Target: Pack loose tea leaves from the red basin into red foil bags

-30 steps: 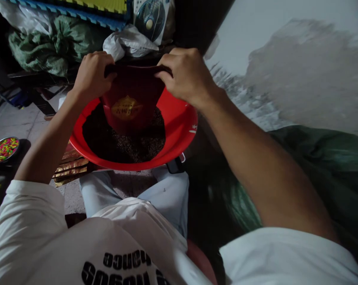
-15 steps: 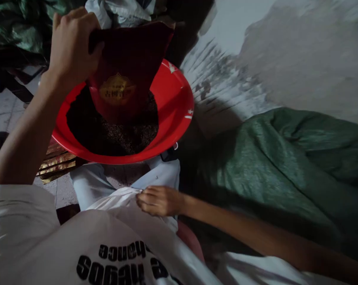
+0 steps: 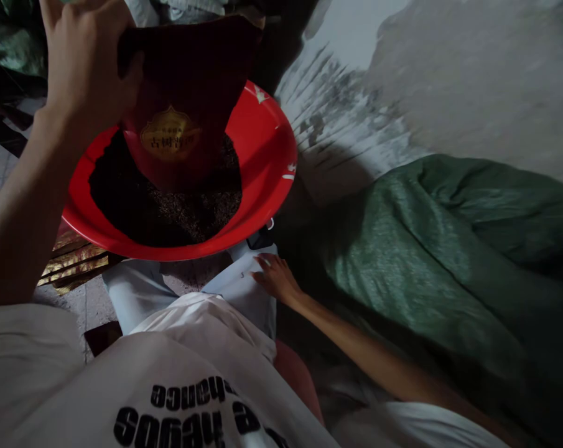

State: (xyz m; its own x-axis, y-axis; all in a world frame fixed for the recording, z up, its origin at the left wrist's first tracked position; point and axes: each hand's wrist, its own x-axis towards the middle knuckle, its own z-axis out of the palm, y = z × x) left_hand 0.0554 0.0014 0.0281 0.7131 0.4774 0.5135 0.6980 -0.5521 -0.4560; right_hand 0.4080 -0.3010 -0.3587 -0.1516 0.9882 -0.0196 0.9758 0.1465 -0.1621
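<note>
My left hand [image 3: 88, 65] is closed on the top edge of a dark red tea pouch [image 3: 188, 87] with a gold label. The pouch stands upright, tilted a little, with its lower end in the dark loose tea leaves [image 3: 169, 211]. The leaves lie in a wide red basin [image 3: 267, 143]. My right hand [image 3: 277, 279] hovers over or rests on my right knee, just below the basin's rim; I cannot tell if it touches. Its fingers are stretched out and it holds nothing.
A large green woven sack [image 3: 412, 249] fills the right side beside a stained wall [image 3: 472, 81]. Gold and red packaging [image 3: 78, 264] lies on the floor at the left under the basin. A small black object [image 3: 261, 238] sits by the basin's front rim.
My right hand has left the hem of my shirt, moved forward to the knee and opened its fingers. The left hand still grips the pouch; the view has shifted slightly.
</note>
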